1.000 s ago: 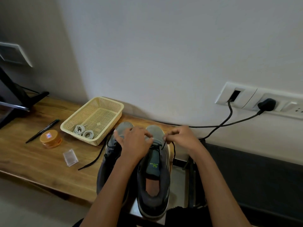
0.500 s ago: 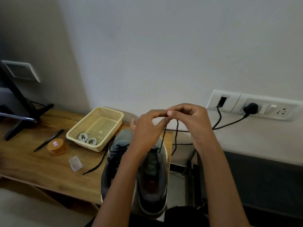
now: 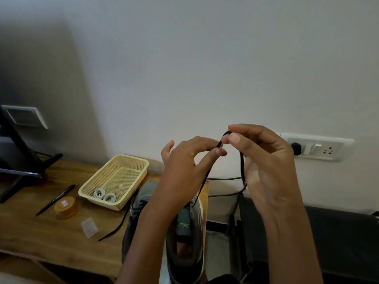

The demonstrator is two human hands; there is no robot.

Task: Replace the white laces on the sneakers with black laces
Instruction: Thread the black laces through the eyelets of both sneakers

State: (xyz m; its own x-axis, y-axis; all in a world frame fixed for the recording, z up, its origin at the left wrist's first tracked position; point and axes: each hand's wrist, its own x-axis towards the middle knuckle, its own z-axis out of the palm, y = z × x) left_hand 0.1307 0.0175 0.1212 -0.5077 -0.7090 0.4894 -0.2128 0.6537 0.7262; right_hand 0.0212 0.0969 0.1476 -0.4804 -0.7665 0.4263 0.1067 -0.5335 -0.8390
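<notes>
Two grey sneakers stand side by side at the right end of the wooden table. The right sneaker has a black lace running up from its front eyelets. Both ends are lifted high above the shoe. My left hand pinches one end between thumb and forefinger. My right hand pinches the other end, which hangs down past its palm. The left sneaker is partly hidden by my left forearm; a black lace trails from it across the table. Coiled white laces lie in the yellow basket.
On the table's left part lie a black pen, a round orange tin and a small clear plastic packet. A black stand is at far left. A wall socket with a black plug and cables is at right, above a dark seat.
Both hands rose from the toe of the right sneaker, drawing the black lace ends up together; the hands are now higher and closer to the camera.
</notes>
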